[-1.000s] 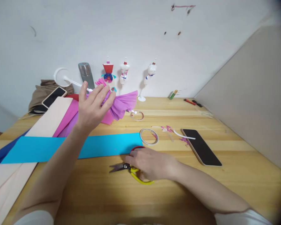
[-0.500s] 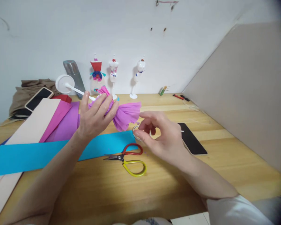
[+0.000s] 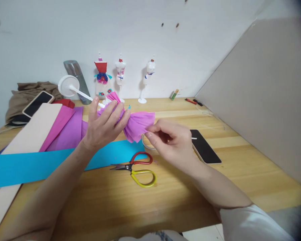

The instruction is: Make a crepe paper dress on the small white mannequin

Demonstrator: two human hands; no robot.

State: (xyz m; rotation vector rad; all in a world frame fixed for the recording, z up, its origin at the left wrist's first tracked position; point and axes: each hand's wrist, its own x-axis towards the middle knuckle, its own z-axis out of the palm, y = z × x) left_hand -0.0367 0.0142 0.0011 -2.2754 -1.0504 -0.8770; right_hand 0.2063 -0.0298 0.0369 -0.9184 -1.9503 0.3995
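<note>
My left hand (image 3: 106, 120) is wrapped round a small dress-form stand tipped on its side, its white round base (image 3: 68, 85) pointing up and left. Gathered purple crepe paper (image 3: 140, 124) flares from the form toward the right like a skirt. The edge of that paper is pinched between thumb and forefinger of my right hand (image 3: 169, 139). A pink folded piece (image 3: 113, 97) shows above my left fingers, which hide most of the form. Below the hands, scissors (image 3: 136, 169) with one red and one yellow handle lie on the table, touching the blue crepe strip (image 3: 107, 154).
Several dressed mini mannequins (image 3: 101, 75) stand along the wall, beside a grey bottle (image 3: 77, 80). At left are crepe sheets (image 3: 65, 134), a phone (image 3: 38, 103) and brown cloth (image 3: 27, 95). A tape roll (image 3: 147, 144) and black tablet-like device (image 3: 206, 147) lie near my right hand.
My right thumb and forefinger have closed on the edge of the purple crepe paper, where they were apart before. My left hand keeps its hold. The view has shifted slightly.
</note>
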